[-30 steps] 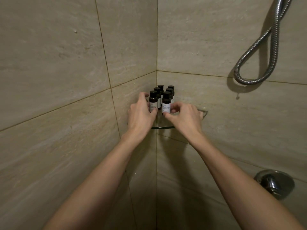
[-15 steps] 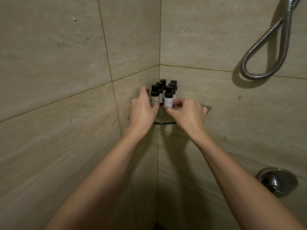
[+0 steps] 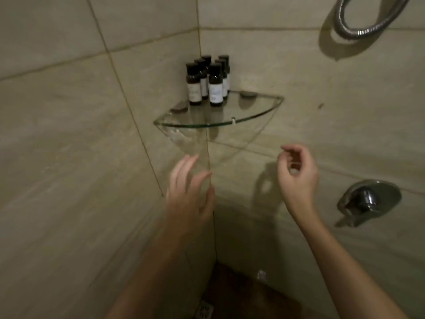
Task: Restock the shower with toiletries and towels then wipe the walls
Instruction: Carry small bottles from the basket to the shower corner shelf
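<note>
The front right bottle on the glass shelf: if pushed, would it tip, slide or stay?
The bottle is tall and narrow, so a high push would probably tip it. It is small, so likely light. The shelf is smooth glass, so it may also skid; the close bottles behind could fall too.

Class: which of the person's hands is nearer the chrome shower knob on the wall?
Right. The right hand is just left of the chrome shower knob, not touching; the left hand is farther left, in front of the wall corner below the glass shelf.
</note>
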A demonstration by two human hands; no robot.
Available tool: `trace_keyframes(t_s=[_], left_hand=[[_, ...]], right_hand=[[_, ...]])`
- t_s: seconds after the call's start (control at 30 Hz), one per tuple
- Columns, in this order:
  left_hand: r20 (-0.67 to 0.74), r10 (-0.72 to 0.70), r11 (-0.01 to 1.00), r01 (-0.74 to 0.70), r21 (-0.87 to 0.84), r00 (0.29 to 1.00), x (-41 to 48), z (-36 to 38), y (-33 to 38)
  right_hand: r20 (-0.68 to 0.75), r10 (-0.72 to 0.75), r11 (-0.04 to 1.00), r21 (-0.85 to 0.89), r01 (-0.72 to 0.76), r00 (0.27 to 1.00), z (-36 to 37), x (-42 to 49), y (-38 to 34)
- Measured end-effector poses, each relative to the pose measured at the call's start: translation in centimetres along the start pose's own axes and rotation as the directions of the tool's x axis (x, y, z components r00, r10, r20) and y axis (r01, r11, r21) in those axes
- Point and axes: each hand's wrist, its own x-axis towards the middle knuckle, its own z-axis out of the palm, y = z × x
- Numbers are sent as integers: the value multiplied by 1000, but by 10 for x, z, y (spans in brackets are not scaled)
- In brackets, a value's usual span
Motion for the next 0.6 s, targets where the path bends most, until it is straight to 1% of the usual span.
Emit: trace_keyframes(t_s=[0.03, 0.07, 0.1, 0.13, 0.2, 0.27, 0.3, 0.37, 0.4, 0.43, 0.47, 0.5, 0.53, 0.57, 0.6], left_hand=[[133, -35, 999, 38, -19, 991, -27, 7, -5], [275, -98, 994, 108, -23, 957, -53, 14, -11], [411, -183, 978, 207, -15, 893, -77, 19, -16], [536, -265, 951, 310, 7, 801, -96, 24, -20], [736, -353, 885, 462, 62, 578, -133, 32, -27], [852, -376, 791, 605, 89, 366, -162, 34, -28], [884, -379, 736, 669, 108, 274, -179, 35, -29], [900, -428, 582, 787, 207, 80, -209, 33, -28], [888, -459, 504, 818, 278, -18, -225, 29, -30], [867, -487, 437, 831, 345, -104, -246, 26, -39], [833, -515, 358, 832, 425, -204, -269, 24, -49], [805, -523, 300, 824, 481, -280, -292, 23, -62], [782, -535, 278, 808, 520, -319, -312, 21, -73], [760, -552, 255, 798, 546, -344, -328, 19, -78], [744, -568, 242, 793, 559, -352, -338, 16, -80]], right_hand=[[72, 117, 992, -59, -113, 990, -8, -9, 27], [159, 243, 965, -145, -221, 957, -17, -20, 53], [239, 359, 922, -240, -303, 902, -26, -34, 82], [305, 456, 874, -333, -355, 836, -37, -49, 105], [401, 614, 770, -492, -406, 680, -59, -87, 148], [422, 733, 671, -578, -464, 534, -84, -128, 171], [424, 783, 618, -614, -491, 455, -97, -152, 180], [402, 862, 507, -697, -507, 309, -126, -197, 193], [372, 893, 451, -729, -516, 254, -139, -219, 196], [325, 923, 383, -740, -553, 204, -154, -242, 201], [273, 948, 314, -740, -595, 161, -167, -263, 198], [236, 963, 263, -735, -625, 127, -178, -285, 196], [200, 972, 229, -732, -641, 119, -189, -303, 186], [155, 981, 194, -725, -661, 118, -199, -323, 176], [91, 990, 137, -699, -702, 103, -209, -342, 167]])
